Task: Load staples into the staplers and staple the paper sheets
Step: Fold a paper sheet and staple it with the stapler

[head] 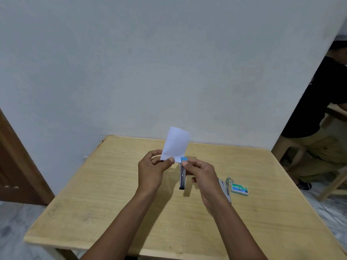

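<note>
Mid-frame above the desk (112,194), the left hand (153,166) pinches the paper (175,143) at its lower edge, steadying it. The right hand (201,175) grips the stapler (182,177) at that edge, apparently ready to squeeze.

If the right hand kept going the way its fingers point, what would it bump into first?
Most likely the white paper sheet, right at the fingertips of the right hand, then the thumb of the left hand just beyond. Depth is unclear.

Table's (112,194) left half lies bare; stapler (225,190) and staple box (239,189) crowd right.
</note>
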